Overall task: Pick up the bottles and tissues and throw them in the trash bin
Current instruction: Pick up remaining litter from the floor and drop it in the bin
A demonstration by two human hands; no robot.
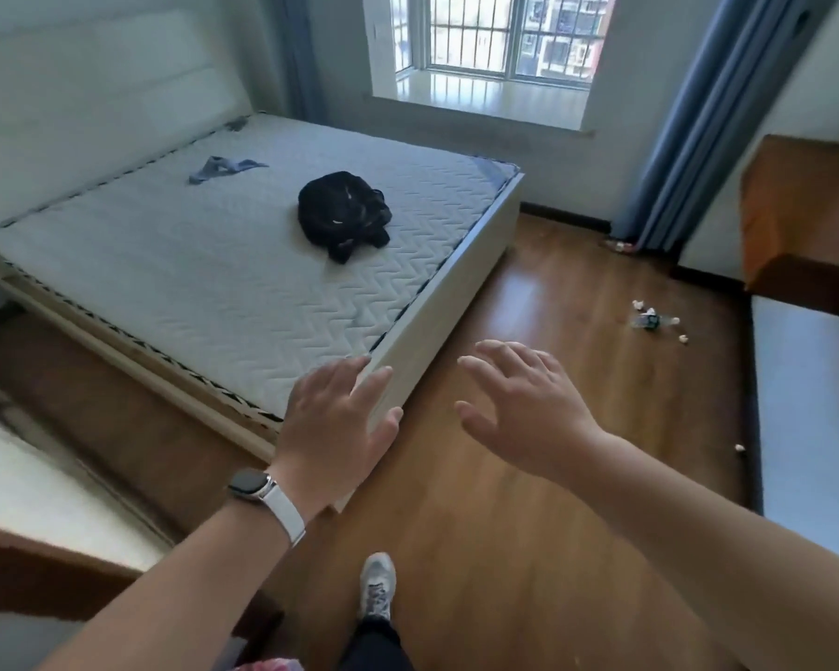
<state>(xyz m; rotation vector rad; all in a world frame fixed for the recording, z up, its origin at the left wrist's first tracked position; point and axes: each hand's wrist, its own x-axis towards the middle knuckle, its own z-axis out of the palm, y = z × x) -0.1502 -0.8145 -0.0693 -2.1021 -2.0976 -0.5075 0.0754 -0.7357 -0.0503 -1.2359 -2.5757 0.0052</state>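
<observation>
A clear plastic bottle (649, 321) lies on the wooden floor at the right, far ahead of both hands. Small crumpled white tissues lie around it: one behind it (639, 304), one in front (683, 338). Another tissue ball (739, 447) rests near the dark base at the right. More small litter (619, 245) sits by the curtain foot. My left hand (337, 418), wearing a white-strapped watch, is held out open over the bed corner. My right hand (519, 404) is open over the floor, holding nothing. No trash bin is in view.
A bed (427, 302) with a bare quilted mattress fills the left, a black backpack (342, 213) and a blue cloth (224, 168) on it. A wooden cabinet (795, 225) and a low white surface (805, 404) stand at the right. Blue curtain (688, 118) hangs by the window. My shoe (378, 586) is below.
</observation>
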